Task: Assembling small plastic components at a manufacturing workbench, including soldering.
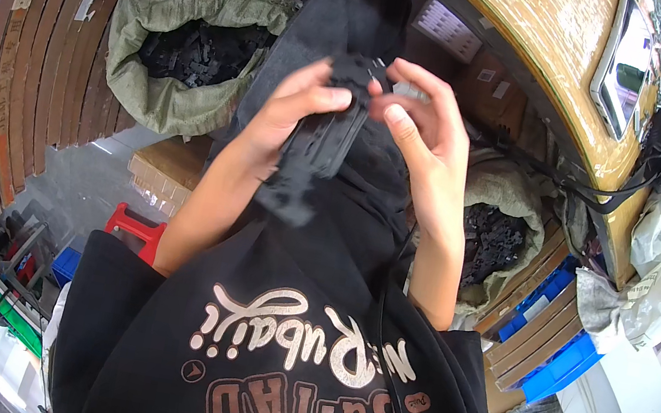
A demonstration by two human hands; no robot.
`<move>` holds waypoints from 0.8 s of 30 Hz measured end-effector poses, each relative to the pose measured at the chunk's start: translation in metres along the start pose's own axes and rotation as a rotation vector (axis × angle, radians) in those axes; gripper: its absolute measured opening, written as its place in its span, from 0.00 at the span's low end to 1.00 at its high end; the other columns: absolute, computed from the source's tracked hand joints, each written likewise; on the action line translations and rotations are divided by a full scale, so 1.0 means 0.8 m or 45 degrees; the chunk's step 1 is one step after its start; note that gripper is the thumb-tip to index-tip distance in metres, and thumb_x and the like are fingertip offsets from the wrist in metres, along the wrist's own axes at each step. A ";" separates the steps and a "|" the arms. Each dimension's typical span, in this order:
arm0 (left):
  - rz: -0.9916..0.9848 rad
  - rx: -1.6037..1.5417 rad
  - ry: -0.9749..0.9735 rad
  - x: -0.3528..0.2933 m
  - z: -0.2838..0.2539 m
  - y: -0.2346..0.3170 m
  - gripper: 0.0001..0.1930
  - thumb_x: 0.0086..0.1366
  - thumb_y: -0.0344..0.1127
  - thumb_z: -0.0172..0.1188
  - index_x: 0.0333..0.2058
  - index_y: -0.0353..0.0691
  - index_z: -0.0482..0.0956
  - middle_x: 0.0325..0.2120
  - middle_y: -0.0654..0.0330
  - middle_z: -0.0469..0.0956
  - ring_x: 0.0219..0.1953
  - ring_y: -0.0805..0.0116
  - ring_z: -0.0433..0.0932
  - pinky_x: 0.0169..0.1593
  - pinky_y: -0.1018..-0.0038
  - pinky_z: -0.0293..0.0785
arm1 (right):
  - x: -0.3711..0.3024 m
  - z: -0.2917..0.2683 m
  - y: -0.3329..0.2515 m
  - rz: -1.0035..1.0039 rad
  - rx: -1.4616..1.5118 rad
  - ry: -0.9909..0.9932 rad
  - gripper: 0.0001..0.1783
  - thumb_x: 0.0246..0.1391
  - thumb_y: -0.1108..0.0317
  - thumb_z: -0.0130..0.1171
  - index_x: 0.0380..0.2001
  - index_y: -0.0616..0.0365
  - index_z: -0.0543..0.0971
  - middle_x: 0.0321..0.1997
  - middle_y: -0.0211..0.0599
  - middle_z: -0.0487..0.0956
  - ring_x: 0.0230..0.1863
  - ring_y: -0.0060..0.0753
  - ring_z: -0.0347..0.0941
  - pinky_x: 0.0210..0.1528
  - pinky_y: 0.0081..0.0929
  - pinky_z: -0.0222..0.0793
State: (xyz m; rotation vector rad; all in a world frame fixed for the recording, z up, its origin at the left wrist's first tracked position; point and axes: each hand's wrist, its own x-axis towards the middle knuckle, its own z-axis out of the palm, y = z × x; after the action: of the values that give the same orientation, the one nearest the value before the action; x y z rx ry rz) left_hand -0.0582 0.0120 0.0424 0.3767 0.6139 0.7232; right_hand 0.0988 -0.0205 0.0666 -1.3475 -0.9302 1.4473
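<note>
Above my lap, my left hand (295, 107) grips a long black molded plastic piece (329, 140) with lengthwise grooves, thumb on its near face. Motion blurs its lower end, which hangs toward my shirt; whether it is one piece or several joined, I cannot tell. My right hand (431, 136) is at the piece's upper right, its fingers curled with thumb and forefinger bent toward each other. Small bright metallic glints show by its fingertips. What those fingers hold, if anything, is too small and blurred to make out.
A woven sack (176, 104) of black plastic bits stands left, another sack (520, 187) right. Stacked brown cartons (37, 66) line the far left. A wooden table (548, 24) at upper right bears a phone-like device (624, 68). A red stool (136, 230) and blue bins (563, 367) stand lower.
</note>
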 end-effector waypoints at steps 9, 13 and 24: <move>0.691 0.591 0.408 0.022 0.004 0.031 0.09 0.53 0.27 0.55 0.34 0.35 0.67 0.24 0.63 0.73 0.22 0.83 0.70 0.23 0.86 0.67 | 0.000 0.052 -0.009 0.380 0.397 -0.209 0.14 0.53 0.69 0.47 0.41 0.62 0.61 0.27 0.44 0.74 0.10 0.19 0.64 0.06 0.11 0.56; 0.698 0.577 0.390 0.024 0.015 0.046 0.10 0.52 0.28 0.56 0.34 0.35 0.67 0.22 0.62 0.73 0.17 0.82 0.71 0.16 0.86 0.64 | 0.002 0.063 -0.022 0.292 0.380 -0.091 0.10 0.53 0.69 0.45 0.38 0.61 0.62 0.26 0.45 0.73 0.08 0.14 0.60 0.05 0.07 0.47; 0.844 0.597 0.303 0.031 0.018 0.057 0.10 0.52 0.29 0.55 0.34 0.36 0.67 0.21 0.63 0.73 0.16 0.82 0.70 0.12 0.86 0.63 | 0.006 0.070 -0.034 0.170 0.321 -0.021 0.10 0.52 0.70 0.45 0.36 0.63 0.63 0.25 0.46 0.74 0.07 0.14 0.59 0.04 0.08 0.46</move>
State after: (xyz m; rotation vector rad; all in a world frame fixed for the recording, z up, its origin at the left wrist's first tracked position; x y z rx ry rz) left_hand -0.0572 0.0601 0.0674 0.9646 0.8991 1.2709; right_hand 0.0466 -0.0050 0.0974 -1.2294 -0.6520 1.6204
